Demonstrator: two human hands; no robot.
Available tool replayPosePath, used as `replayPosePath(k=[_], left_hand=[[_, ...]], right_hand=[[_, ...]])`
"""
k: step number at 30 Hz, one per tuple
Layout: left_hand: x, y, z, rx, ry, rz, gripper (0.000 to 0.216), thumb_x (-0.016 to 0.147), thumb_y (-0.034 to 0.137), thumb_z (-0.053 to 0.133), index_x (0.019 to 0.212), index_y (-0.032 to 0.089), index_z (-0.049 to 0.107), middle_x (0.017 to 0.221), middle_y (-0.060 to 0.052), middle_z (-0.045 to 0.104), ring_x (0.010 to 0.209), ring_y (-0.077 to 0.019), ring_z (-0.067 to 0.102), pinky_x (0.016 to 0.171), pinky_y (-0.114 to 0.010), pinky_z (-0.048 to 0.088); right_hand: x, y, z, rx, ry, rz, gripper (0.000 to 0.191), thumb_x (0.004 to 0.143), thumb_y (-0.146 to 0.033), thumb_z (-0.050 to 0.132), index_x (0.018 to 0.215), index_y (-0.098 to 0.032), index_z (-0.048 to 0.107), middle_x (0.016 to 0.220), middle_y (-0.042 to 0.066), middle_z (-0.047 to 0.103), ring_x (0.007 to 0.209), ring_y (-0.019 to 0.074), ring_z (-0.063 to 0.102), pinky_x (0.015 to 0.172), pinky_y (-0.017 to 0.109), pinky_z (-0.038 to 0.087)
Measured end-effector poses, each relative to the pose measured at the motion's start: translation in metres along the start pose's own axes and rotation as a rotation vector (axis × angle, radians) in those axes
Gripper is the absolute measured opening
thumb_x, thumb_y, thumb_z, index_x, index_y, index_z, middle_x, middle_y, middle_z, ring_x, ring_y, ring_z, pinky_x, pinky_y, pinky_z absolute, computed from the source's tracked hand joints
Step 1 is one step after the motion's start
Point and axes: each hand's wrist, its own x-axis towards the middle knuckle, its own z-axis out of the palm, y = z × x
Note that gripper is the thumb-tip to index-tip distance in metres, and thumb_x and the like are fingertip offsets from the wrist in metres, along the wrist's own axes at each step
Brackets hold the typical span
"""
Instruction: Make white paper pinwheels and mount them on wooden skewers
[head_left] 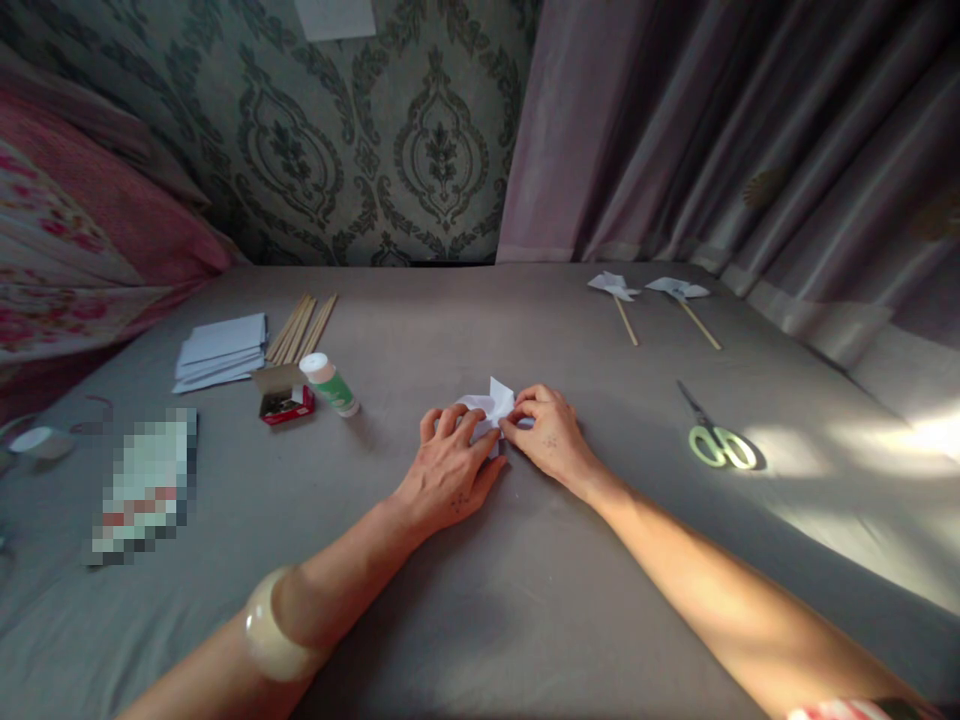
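White paper (499,408), part-folded, lies near the middle of the wide grey cloth (570,620). From where I stand, the left hand (444,475) spreads its fingers over it, seemingly pinning it down; whether the thumb grips an edge, I cannot tell. The right hand (556,440) holds its fingers narrow, pinching the paper's right side. I'd call the step shaping blades, much like those on two pinwheels (677,289) off to the right. Smallest, one flap (500,389) stands up; the next move seems to call for steady pressure while it's bent inward.
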Motion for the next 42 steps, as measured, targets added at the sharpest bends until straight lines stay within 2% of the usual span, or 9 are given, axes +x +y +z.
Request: replayPosePath(k=[15, 20, 24, 29, 42], left_hand=[[0.001, 0.002, -0.001, 0.024, -0.002, -0.003, 0.030, 0.090, 0.036, 0.049, 0.109, 0.020, 0.065, 0.126, -0.013, 0.056, 0.119, -0.0319, 0.041, 0.098, -0.053, 0.029], [0.000, 0.002, 0.000, 0.057, 0.021, -0.010, 0.029, 0.089, 0.037, 0.051, 0.109, 0.021, 0.065, 0.128, -0.013, 0.055, 0.119, -0.0317, 0.041, 0.097, -0.053, 0.031], [-0.001, 0.002, 0.003, 0.055, 0.046, -0.001, 0.029, 0.089, 0.038, 0.050, 0.107, 0.020, 0.065, 0.127, -0.014, 0.055, 0.120, -0.0321, 0.041, 0.097, -0.053, 0.030], [-0.002, 0.003, 0.004, 0.047, 0.068, -0.007, 0.029, 0.089, 0.037, 0.050, 0.106, 0.020, 0.066, 0.125, -0.014, 0.056, 0.119, -0.0317, 0.041, 0.097, -0.052, 0.031], [-0.003, 0.004, 0.004, 0.062, 0.091, -0.009, 0.029, 0.091, 0.036, 0.048, 0.107, 0.020, 0.066, 0.123, -0.013, 0.057, 0.117, -0.0300, 0.043, 0.096, -0.049, 0.032]], right_hand=[[-0.001, 0.001, 0.004, 0.007, 0.022, 0.014, 0.009, 0.071, -0.022, 0.069, 0.062, -0.022, 0.067, 0.091, 0.004, 0.065, 0.092, 0.0205, 0.058, 0.088, 0.039, 0.041], [-0.002, 0.004, 0.003, 0.059, 0.056, -0.004, 0.011, 0.077, -0.024, 0.063, 0.067, -0.022, 0.067, 0.091, 0.005, 0.064, 0.092, 0.0204, 0.059, 0.088, 0.038, 0.042], [-0.004, 0.003, -0.001, 0.060, 0.096, -0.057, 0.012, 0.078, -0.019, 0.058, 0.074, -0.022, 0.069, 0.091, 0.005, 0.064, 0.094, 0.0209, 0.059, 0.090, 0.038, 0.042], [-0.010, -0.004, -0.004, -0.053, 0.067, -0.162, 0.021, 0.076, -0.011, 0.055, 0.082, -0.022, 0.072, 0.094, 0.006, 0.064, 0.095, 0.0223, 0.057, 0.088, 0.039, 0.040], [-0.015, -0.007, -0.004, -0.239, -0.001, -0.326, 0.024, 0.080, -0.013, 0.055, 0.091, -0.023, 0.075, 0.095, 0.006, 0.065, 0.093, 0.0223, 0.053, 0.084, 0.039, 0.037]])
